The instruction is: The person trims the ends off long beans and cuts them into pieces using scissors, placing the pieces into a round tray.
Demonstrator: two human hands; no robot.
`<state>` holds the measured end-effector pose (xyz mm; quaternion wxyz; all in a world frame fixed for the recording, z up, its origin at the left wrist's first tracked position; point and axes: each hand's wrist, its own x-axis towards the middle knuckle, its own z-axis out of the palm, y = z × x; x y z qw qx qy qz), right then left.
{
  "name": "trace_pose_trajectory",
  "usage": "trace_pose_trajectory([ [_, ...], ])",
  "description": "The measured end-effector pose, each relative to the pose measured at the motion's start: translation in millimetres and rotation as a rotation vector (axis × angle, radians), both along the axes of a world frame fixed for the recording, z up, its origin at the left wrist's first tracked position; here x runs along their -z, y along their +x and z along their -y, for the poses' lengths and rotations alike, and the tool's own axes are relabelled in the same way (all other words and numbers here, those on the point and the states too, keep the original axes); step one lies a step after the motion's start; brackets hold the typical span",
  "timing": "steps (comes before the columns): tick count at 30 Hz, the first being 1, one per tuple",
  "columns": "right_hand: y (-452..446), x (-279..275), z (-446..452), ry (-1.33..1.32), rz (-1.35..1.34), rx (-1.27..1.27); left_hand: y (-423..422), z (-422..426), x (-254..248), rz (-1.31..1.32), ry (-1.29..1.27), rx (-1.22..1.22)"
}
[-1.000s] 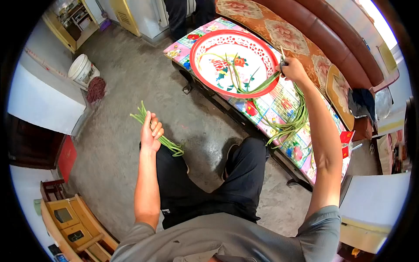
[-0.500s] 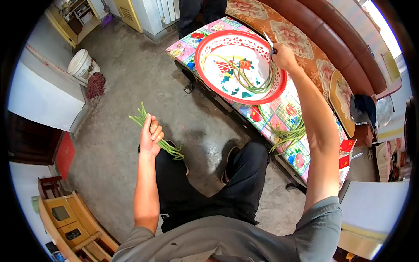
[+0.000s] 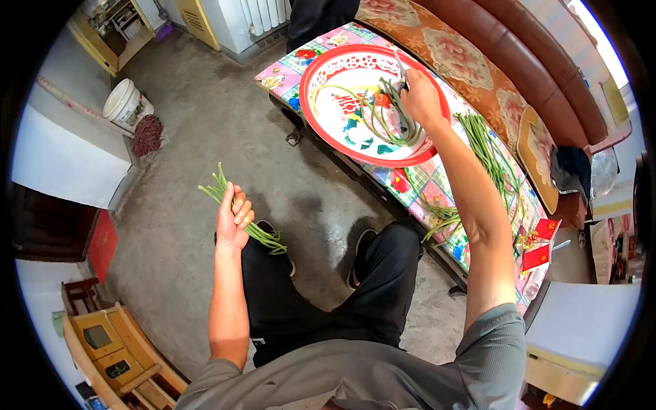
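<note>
My left hand [image 3: 234, 217] is closed round a bunch of long green beans [image 3: 265, 238] above my left knee. My right hand [image 3: 421, 97] is over the right side of a red-rimmed, patterned basin [image 3: 328, 140], with its fingers closed on scissors [image 3: 399, 66] whose blades point away from me. Long beans [image 3: 393, 130] lie curled in the basin under that hand. On the flowered tablecloth [image 3: 277, 78] right of the basin, more long beans [image 3: 488, 150] lie in a loose pile, partly behind my right forearm.
Small red flags [image 3: 536, 257] stand at the table's right end. A brown sofa [image 3: 547, 82] runs behind the table. Someone's dark-trousered legs [image 3: 318, 20] are at the table's far end. A white bucket [image 3: 128, 105] sits on the floor at the left.
My right hand has moved left from the basin's right rim to over its inside with the scissors. Beans once stretching to the rim now lie curled inside. My left hand has barely moved.
</note>
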<state>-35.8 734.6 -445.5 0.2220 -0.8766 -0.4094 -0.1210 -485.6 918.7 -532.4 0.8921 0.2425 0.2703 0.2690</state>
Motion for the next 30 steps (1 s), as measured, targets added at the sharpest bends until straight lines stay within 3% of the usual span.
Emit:
trace_pose_trajectory([
  [3, -23, -4, -1, -0.023, -0.012, 0.011, 2, 1, 1, 0.011, 0.013, 0.017],
  [5, -29, 6, -4, -0.185, -0.277, -0.026, 3, 2, -1, 0.005, 0.006, 0.008],
  [8, -31, 36, -5, -0.377, -0.26, -0.059, 3, 3, -1, 0.0, 0.01, 0.008],
  [12, -34, 41, -8, -0.405, -0.315, -0.123, 1, 2, 2, 0.007, 0.012, 0.021],
  [15, -49, 32, -7, -0.431, -0.975, -0.326, 2, 1, 4, 0.024, -0.009, 0.008],
  [17, -64, 25, -1, -0.463, -0.924, -0.402, 2, 1, 4, 0.027, 0.011, 0.017],
  [19, -60, 35, 2, -0.329, -0.964, -0.435, 2, 1, 1, 0.024, 0.006, 0.016],
  [23, -62, 15, 13, -0.259, -0.903, -0.383, 1, 1, 0, 0.012, 0.001, 0.01],
  [25, -70, -10, 22, -0.324, -0.5, -0.258, 0, 1, -1, 0.009, 0.007, 0.006],
  [27, -66, -16, 34, -0.288, -0.509, -0.249, 1, 1, 0, 0.008, 0.016, 0.006],
  [30, -72, -36, 50, 0.241, -0.691, -0.271, 1, 0, 4, 0.024, 0.016, 0.032],
])
